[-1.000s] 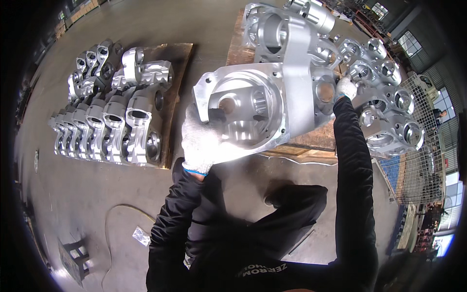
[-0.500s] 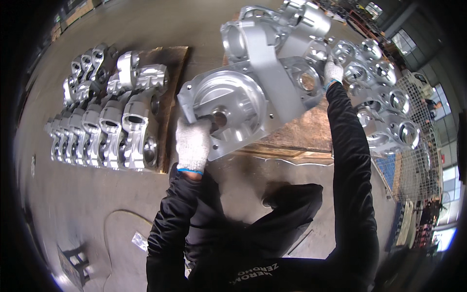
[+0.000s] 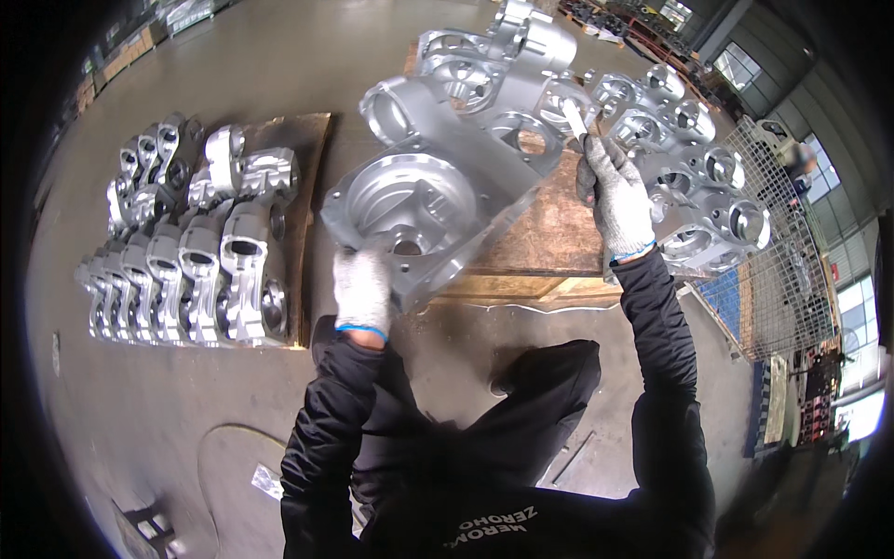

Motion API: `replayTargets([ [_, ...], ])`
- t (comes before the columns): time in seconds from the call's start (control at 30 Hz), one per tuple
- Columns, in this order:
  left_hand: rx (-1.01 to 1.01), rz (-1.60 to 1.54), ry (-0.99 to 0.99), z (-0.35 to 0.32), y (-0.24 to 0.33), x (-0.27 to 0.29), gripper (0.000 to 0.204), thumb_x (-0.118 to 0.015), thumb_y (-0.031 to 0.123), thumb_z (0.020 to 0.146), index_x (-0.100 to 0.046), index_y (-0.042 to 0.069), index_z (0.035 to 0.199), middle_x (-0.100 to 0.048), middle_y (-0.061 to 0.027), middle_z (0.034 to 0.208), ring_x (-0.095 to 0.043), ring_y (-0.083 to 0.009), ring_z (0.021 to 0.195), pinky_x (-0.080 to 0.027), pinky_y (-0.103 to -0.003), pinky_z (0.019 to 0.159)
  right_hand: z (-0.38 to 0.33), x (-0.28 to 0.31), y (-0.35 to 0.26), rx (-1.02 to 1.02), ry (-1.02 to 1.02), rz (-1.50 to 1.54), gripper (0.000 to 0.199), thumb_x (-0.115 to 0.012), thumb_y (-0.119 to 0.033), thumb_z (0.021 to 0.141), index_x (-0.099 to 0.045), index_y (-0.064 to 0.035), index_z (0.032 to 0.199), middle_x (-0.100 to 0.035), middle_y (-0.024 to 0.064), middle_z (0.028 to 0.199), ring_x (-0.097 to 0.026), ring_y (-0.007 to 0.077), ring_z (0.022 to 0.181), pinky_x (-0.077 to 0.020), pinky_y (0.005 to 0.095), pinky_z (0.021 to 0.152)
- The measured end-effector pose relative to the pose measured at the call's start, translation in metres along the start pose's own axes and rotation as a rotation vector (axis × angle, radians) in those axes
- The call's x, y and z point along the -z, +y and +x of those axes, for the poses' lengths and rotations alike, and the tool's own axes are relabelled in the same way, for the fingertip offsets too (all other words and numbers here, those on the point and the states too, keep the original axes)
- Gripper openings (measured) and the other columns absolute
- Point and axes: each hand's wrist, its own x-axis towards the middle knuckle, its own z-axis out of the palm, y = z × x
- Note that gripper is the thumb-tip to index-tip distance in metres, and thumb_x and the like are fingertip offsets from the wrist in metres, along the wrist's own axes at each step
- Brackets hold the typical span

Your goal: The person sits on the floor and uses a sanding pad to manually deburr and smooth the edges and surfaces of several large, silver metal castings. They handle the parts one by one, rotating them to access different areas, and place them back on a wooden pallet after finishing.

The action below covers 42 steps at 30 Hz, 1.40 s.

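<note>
A large silver metal casting (image 3: 494,158), with a flat plate and a wide round recess, lies tilted at the near-left part of the wooden-topped stand (image 3: 559,238). My left hand (image 3: 361,291), in a white knit glove and slightly blurred, is closed on its near-left corner. Right of the casting, my gloved right hand (image 3: 616,197) is raised over the stand. Its fingers are closed round a slim stick-like tool (image 3: 574,119) with a pale end; the exact kind cannot be made out.
More silver castings (image 3: 684,168) crowd the stand's right side, and others (image 3: 521,42) stand at its back. To the left, a wooden pallet (image 3: 312,186) bears rows of similar castings (image 3: 182,265). A wire mesh cage (image 3: 782,298) is at the right. A cable (image 3: 207,466) curves over the floor.
My right hand has come back nearer from the stand's far right, now with the slim tool in it. The large casting has turned slightly, and my left hand stays at its corner.
</note>
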Motion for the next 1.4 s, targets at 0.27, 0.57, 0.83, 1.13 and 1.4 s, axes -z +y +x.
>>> replayTargets([
  [0.27,0.013,-0.182,-0.017,-0.028,-0.011,0.006,0.072,-0.082,0.037,0.086,-0.053,-0.013,0.129,-0.068,-0.0197,0.117,-0.065,-0.0226,0.103,-0.052,-0.034,0.092,0.0,-0.075,0.007,0.256,-0.221,-0.694,0.023,-0.066,-0.013,0.101,-0.073,-0.0029,0.12,-0.073,0.0097,0.087,-0.067,0.013,0.073,-0.0526,0.0278,0.066],
  [0.57,-0.038,-0.334,-0.096,-0.033,-0.012,0.01,0.069,-0.08,0.03,0.092,-0.049,-0.005,0.142,-0.066,-0.0152,0.125,-0.063,-0.0206,0.108,-0.052,-0.035,0.094,0.001,-0.096,0.012,0.568,-0.415,-1.237,0.026,-0.07,-0.016,0.093,-0.075,-0.0125,0.118,-0.075,0.0131,0.096,-0.072,0.0348,0.083,-0.0574,0.0388,0.071],
  [0.83,-0.023,-0.333,-0.105,-0.032,-0.018,0.012,0.072,-0.084,0.026,0.088,-0.047,-0.007,0.141,-0.064,-0.0168,0.125,-0.062,-0.0196,0.108,-0.053,-0.034,0.092,0.008,-0.1,0.021,0.813,-0.61,-1.698,0.027,-0.068,-0.02,0.089,-0.073,-0.0161,0.115,-0.068,0.0046,0.091,-0.068,0.0253,0.083,-0.0552,0.0393,0.071],
  [1.13,0.035,-0.238,-0.095,-0.033,-0.016,0.015,0.072,-0.083,0.016,0.088,-0.043,-0.008,0.142,-0.062,-0.0184,0.126,-0.062,-0.0204,0.109,-0.053,-0.035,0.094,0.023,-0.107,0.023,0.998,-0.75,-1.847,0.033,-0.066,-0.021,0.088,-0.07,-0.0148,0.12,-0.067,0.0034,0.09,-0.068,0.0211,0.082,-0.0551,0.0355,0.071],
  [1.4,0.058,-0.322,-0.118,-0.035,-0.013,0.016,0.072,-0.083,0.015,0.087,-0.042,-0.008,0.142,-0.062,-0.0174,0.125,-0.061,-0.0205,0.11,-0.053,-0.035,0.095,0.031,-0.109,0.025,1.155,-0.816,-1.883,0.026,-0.065,-0.018,0.087,-0.069,-0.0095,0.111,-0.065,0.005,0.086,-0.067,0.021,0.08,-0.0544,0.0349,0.069],
])
